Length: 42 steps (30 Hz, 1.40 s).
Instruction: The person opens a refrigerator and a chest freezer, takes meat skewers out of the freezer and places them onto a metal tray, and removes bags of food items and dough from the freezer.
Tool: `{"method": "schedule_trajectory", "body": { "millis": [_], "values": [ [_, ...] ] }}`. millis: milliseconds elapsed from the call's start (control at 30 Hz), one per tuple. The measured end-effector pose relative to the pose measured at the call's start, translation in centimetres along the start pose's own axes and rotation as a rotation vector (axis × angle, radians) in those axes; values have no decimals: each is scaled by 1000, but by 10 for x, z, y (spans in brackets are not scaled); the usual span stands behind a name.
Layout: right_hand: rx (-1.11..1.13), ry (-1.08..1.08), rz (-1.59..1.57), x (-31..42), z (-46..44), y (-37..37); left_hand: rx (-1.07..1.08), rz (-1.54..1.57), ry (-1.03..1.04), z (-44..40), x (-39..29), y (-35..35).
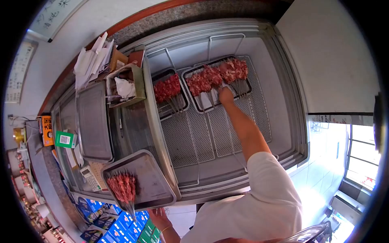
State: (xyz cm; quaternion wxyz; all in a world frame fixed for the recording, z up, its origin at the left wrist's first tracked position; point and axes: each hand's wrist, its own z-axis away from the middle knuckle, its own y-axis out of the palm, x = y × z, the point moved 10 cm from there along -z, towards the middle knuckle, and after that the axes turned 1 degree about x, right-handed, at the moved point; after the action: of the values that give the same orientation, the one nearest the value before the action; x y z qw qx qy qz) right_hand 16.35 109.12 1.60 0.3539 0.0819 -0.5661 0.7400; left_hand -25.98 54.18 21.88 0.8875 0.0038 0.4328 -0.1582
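My right hand (226, 95) reaches into the chest freezer, its fingers closed around the sticks of raw meat skewers (212, 76) at the middle of a metal tray. More red skewers (234, 70) lie to the right on that tray (201, 108), sticks pointing toward me. Beside it, a smaller tray (187, 106) carries another bunch of meat skewers (167, 88). Below the near tray (156, 184) on the freezer's lid, my left hand (160, 219) hangs by its edge, fingers apart and holding nothing. One bundle of skewers (122, 187) lies on this tray.
Wire racks (186, 139) line the freezer floor, and its rim (298, 133) surrounds my reaching arm. On the glass lid sit an upside-down tray (94, 121), a box with tissue (142, 87), papers (92, 60) and a calculator (90, 178). Blue cartons (121, 227) are stacked below.
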Motion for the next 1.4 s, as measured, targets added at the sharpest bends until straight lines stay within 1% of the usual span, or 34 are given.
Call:
{"method": "schedule_trajectory", "body": {
  "millis": [33, 100, 267, 333, 433, 467, 533, 733, 767, 833, 900, 1000, 1067, 1167, 1300, 1400],
  "values": [
    [1, 13, -25, -1, 3, 1, -2, 1, 1, -1, 2, -2],
    [-10, 22, -57, 0, 9, 1, 63, 28, 61, -4, 4, 2],
    [-36, 7, -139, -13, -3, 19, 21, 50, 84, -6, 11, -4],
    [14, 68, -131, -20, -8, 25, 20, 71, 85, -9, 16, -5],
    [65, 63, -116, -33, -23, 42, 12, 99, 108, -10, 19, -5],
    [67, 61, -115, -36, -23, 45, -23, 103, 105, -8, 20, -5],
    [21, -8, -137, -38, -24, 46, -59, 106, 102, -5, 18, -5],
    [-17, -39, -187, -39, -10, 47, 4, 46, 117, -13, 21, -2],
    [-28, -33, -184, -38, -8, 42, -11, 33, 126, -6, 15, 2],
    [23, -26, -143, -31, -3, 41, -20, 20, 135, -4, 13, 7],
    [3, -32, -146, -23, -3, 33, -32, 39, 142, -6, 13, 4],
    [59, 29, -188, -21, -8, 32, -40, 67, 145, -7, 14, 3],
    [-30, 3, -85, -15, -7, 19, -22, 82, 155, -9, 16, 2],
    [-38, 61, -25, -18, 1, 11, -19, 90, 169, -12, 19, -1],
    [-68, 35, -49, -13, 13, 6, -51, 67, 161, -5, 14, 2],
    [-136, 7, -88, -14, 16, 4, -40, 74, 174, -9, 17, -1]
  ]
}}
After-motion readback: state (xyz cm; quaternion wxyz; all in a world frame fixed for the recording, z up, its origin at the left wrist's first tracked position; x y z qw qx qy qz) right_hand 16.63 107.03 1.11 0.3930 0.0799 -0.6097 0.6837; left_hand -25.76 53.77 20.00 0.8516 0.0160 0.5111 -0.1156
